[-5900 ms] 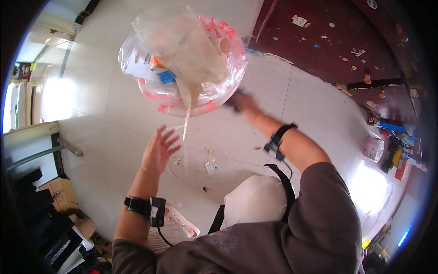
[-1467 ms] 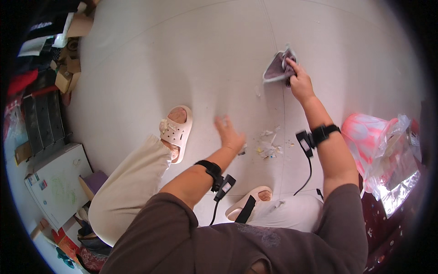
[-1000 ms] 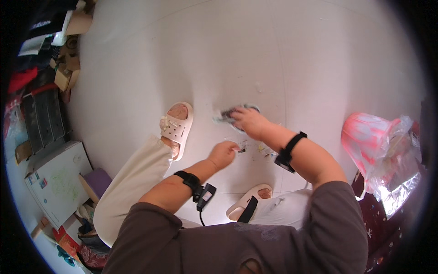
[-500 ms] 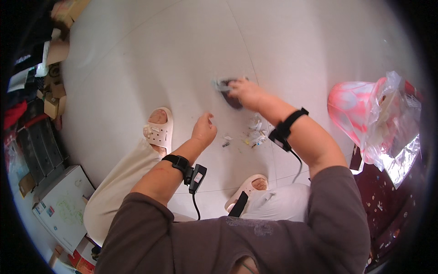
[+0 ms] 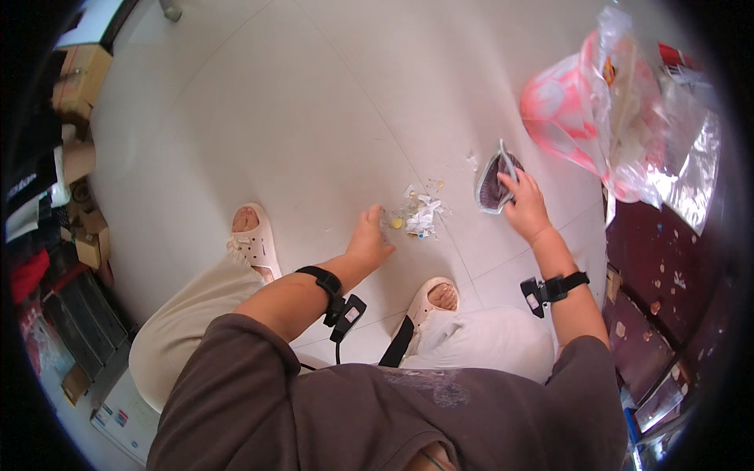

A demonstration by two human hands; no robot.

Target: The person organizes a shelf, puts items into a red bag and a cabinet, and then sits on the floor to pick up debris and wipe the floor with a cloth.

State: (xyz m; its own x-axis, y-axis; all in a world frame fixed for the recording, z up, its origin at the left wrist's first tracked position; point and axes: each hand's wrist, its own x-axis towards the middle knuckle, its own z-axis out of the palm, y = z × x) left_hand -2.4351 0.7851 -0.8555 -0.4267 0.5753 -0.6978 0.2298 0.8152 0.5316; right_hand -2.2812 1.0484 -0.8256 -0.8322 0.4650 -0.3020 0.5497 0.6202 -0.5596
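Fingers apart and empty, my left hand [image 5: 371,239] is low over the floor, right beside a small pile of litter. White paper scraps [image 5: 424,216] lie in that pile, with a yellow bit [image 5: 397,224] at its left edge. To the right of the pile, my right hand [image 5: 528,206] grips a dark, oval, fabric-like piece with a pale green rim [image 5: 493,182]. Its exact kind is not clear. My right fingers cover part of its right side. One more white scrap [image 5: 472,162] lies just left of it.
A pink-and-white bin [image 5: 559,98] with a clear plastic bag [image 5: 636,149] stands at the far right. Below it is a dark red speckled surface [image 5: 648,259]. Cardboard boxes [image 5: 82,74] line the left side. My feet wear pale clogs [image 5: 255,247] near the pile.
My right hand has moved right and nearer with the dark piece, away from the far side of the pile. My left hand has shifted closer to the scraps. The view has turned somewhat.
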